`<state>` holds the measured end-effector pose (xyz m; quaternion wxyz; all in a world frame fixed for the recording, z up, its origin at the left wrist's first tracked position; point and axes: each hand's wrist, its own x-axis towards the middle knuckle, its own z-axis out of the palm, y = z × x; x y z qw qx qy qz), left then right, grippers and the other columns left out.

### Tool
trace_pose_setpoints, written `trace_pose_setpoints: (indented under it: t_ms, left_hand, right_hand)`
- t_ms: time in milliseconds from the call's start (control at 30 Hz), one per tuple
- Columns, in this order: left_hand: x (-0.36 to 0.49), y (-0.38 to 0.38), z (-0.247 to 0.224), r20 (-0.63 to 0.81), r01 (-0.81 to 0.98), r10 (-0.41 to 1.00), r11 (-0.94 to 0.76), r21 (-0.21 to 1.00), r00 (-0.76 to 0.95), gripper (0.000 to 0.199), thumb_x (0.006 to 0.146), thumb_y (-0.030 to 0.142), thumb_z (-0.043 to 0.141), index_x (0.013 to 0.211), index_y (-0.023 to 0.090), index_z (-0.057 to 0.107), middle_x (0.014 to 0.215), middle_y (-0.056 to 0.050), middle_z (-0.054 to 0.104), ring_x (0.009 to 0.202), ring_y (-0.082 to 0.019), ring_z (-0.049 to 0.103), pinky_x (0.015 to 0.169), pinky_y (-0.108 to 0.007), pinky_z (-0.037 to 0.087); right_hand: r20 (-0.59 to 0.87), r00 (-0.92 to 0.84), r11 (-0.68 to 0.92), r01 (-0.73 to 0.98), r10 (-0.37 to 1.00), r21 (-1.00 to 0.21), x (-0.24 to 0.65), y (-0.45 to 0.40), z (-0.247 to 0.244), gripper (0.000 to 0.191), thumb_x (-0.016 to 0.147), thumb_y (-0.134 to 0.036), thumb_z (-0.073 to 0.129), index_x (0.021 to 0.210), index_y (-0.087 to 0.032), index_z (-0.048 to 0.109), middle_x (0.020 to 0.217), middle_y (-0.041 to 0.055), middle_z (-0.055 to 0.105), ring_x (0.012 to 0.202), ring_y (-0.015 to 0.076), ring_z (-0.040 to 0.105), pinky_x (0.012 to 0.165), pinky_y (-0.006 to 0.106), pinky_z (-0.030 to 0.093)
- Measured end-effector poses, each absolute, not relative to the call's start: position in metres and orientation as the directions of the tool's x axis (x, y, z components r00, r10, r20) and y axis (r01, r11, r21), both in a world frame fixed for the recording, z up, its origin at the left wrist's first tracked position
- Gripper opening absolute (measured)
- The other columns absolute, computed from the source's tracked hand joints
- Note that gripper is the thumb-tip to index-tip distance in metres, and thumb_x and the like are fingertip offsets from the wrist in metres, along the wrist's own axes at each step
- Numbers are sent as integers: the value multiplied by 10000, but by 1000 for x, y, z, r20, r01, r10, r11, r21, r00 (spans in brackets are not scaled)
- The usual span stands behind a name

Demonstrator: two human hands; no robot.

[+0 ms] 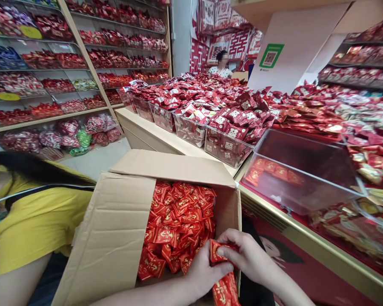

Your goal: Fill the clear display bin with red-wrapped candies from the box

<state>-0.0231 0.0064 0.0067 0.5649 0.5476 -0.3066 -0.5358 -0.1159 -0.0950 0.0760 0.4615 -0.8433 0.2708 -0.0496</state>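
Both my hands meet over the near right corner of an open cardboard box (121,212). Inside the box lies a heap of red candy packets (178,221) with gold print. My left hand (199,270) is closed around several of these red packets (225,291), which stick out below its thumb. From the right, my right hand (245,255) pinches a red packet (216,251) at the top of the same bunch, its thumb lying on the front. The packets' far sides are hidden by my fingers.
A clear plastic bin (300,170) with a few red packets stands on the counter to the right. Filled bins (226,146) line the counter behind the box. A person in a yellow shirt (41,216) bends close at left. Stocked shelves (83,76) stand beyond.
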Motion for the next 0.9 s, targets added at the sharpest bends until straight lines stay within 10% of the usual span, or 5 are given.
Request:
trace_pose_setpoints:
  t_ms: [400, 700, 900]
  left_hand:
    - [-6, 1, 23, -161, 296, -962, -91, 951, 223, 320, 692, 340, 659, 924, 180, 507, 831, -9, 599, 787, -160, 548, 709, -259, 424]
    - [-6, -2, 15, -253, 357, -934, -153, 921, 252, 243, 752, 365, 584, 744, 183, 423, 582, 80, 413, 504, -65, 355, 480, -197, 284]
    - [0, -5, 4, -220, 302, -926, -124, 945, 308, 187, 767, 338, 566, 804, 167, 502, 722, 19, 542, 670, -116, 489, 639, -240, 392]
  right_hand:
    - [-202, 774, -45, -286, -600, -957, -130, -100, 60, 285, 769, -324, 580, 1023, -206, 530, 951, 55, 596, 923, 198, 551, 813, 320, 450]
    - [-133, 787, -234, -333, -602, -913, -126, -96, 59, 172, 799, -257, 510, 951, -197, 562, 988, 66, 601, 926, 210, 563, 842, 336, 442]
    - [-141, 741, -143, -305, -656, -942, -125, -90, 44, 331, 760, -230, 542, 1082, -187, 477, 1073, 86, 557, 1022, 201, 530, 910, 341, 424]
